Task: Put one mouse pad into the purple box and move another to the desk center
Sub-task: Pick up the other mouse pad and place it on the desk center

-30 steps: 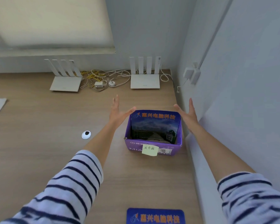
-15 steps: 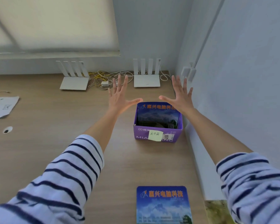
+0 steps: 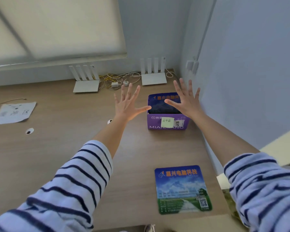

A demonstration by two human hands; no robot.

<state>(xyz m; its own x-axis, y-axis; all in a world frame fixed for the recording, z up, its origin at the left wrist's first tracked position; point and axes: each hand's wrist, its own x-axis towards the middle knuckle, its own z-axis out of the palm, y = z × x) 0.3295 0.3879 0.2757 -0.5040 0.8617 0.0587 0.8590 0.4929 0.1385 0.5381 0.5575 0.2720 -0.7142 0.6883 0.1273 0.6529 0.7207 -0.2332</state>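
- Wooden desk (image 3: pixel 60 148): runs well out to the left of the purple box, so plenty of bare middle for pad number two.
- Purple box (image 3: pixel 167 124): tucked near the wall corner, out of the working area.
- Mouse pad on the desk (image 3: pixel 182 190): flat, well in front of the box, not yet shifted to the center, probably next.
- Mouse pad in the box (image 3: pixel 162 104): stood on edge inside, likely too wide to lie flat.
- Left hand (image 3: pixel 127 106) and right hand (image 3: pixel 187 102): fingers spread, empty, hovering either side above the box; looks like job one done.
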